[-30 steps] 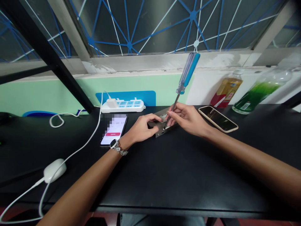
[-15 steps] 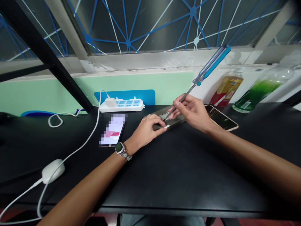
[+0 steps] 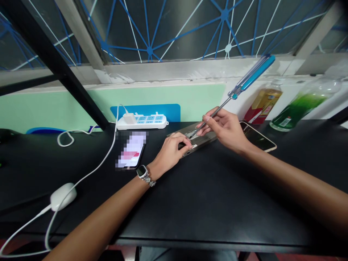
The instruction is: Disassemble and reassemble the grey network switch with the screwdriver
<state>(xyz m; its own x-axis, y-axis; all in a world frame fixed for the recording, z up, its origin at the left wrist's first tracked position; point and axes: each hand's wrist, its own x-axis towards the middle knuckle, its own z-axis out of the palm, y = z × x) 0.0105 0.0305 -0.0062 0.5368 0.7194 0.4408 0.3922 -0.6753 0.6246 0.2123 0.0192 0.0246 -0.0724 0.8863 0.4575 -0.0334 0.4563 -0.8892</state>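
In the head view, the left hand [image 3: 171, 152] is clasping the near end of a grey metal block [image 3: 196, 142] lying on the black counter [image 3: 206, 195]. The right hand [image 3: 225, 128] is pinching the shaft of a blue-handled screwdriver [image 3: 244, 81], whose tip is touching the block.

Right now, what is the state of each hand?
Left hand: closed on the metal part.
Right hand: closed on the screwdriver.

We list one metal plate [image 3: 204, 140]; around it one screwdriver [image 3: 251, 76], two phones [image 3: 132, 154] [image 3: 259, 137], two bottles [image 3: 262, 103] [image 3: 299, 108], one power strip [image 3: 143, 122].
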